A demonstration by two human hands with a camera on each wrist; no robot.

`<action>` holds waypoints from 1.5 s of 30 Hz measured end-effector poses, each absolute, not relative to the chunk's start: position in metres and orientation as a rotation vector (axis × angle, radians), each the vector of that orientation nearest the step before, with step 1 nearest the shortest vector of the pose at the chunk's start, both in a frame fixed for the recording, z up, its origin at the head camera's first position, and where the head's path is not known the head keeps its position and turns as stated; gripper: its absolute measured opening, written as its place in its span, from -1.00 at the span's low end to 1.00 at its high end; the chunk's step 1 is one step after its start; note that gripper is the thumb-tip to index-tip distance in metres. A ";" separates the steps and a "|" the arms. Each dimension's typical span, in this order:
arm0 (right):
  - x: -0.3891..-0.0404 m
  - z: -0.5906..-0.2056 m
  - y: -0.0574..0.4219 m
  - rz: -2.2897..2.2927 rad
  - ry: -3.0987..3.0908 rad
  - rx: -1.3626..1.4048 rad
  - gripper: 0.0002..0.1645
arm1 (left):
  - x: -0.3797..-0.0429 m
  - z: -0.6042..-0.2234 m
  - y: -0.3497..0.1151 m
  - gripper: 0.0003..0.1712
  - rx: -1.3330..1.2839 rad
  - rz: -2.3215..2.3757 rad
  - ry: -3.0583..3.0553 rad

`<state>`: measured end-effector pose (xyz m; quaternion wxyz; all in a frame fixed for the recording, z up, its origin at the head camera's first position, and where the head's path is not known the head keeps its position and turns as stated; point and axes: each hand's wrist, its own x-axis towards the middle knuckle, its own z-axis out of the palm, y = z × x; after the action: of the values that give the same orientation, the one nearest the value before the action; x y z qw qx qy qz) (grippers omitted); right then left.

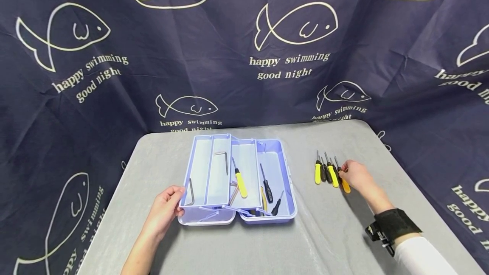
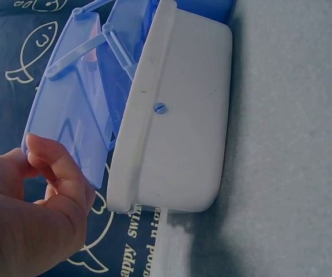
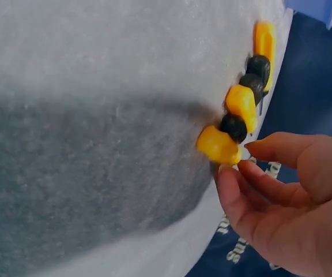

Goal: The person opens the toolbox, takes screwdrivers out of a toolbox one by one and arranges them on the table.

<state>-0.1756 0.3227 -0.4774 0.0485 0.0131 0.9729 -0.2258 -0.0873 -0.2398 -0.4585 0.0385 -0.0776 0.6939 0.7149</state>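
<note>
My left hand [image 1: 164,207] holds the front left corner of a blue toolbox's raised upper tray [image 1: 199,152], its thumb and fingers pinching the wall. The toolbox [image 1: 293,212] is spread open. In its trays lie hex keys [image 1: 227,164] and a yellow-handled screwdriver [image 1: 241,185]; a black screwdriver [image 1: 268,192] and a smaller black one [image 1: 276,209] lie in the bottom. On the right, my right hand [image 1: 357,175] pinches an orange-handled screwdriver [image 1: 345,186] at the end of a row. Its handle [image 3: 217,144] shows between thumb and fingertips in the right wrist view.
Beside the orange one lie several yellow and black screwdrivers [image 1: 318,173], tips toward the back. A grey cloth covers the table [image 1: 305,241]. Dark blue fabric [image 1: 229,54] with fish drawings hangs behind and at the sides. The toolbox's white lower side [image 2: 183,115] faces the left wrist camera.
</note>
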 end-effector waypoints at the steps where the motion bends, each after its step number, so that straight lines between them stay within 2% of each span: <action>1: -0.175 -0.477 0.320 -0.672 2.989 0.024 -0.85 | -0.087 -0.459 -0.240 -0.81 -0.235 2.193 2.127; 8: -0.176 -0.463 0.283 -0.713 3.154 -0.097 -0.89 | -0.088 -0.459 -0.240 -0.81 -0.234 2.190 2.128; 17: -0.185 -0.415 0.189 -0.985 3.103 -0.337 -0.86 | -0.086 -0.462 -0.237 -0.83 -0.271 2.186 2.122; 28: -0.188 -0.389 0.088 -0.938 2.902 -0.777 -0.97 | -0.086 -0.463 -0.237 -0.82 -0.288 2.185 2.123; 36: -0.187 -0.390 0.046 -0.765 2.827 -0.855 -0.89 | -0.086 -0.461 -0.238 -0.83 -0.285 2.201 2.118; 45: -0.187 -0.398 0.030 -0.623 2.713 -0.841 -0.84 | -0.087 -0.463 -0.240 -0.82 -0.267 2.212 2.109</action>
<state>-0.1872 0.0298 -0.3979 0.1166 -0.2871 0.9267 -0.2127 -0.0867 -0.2396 -0.4632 0.0368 -0.0870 0.6869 0.7205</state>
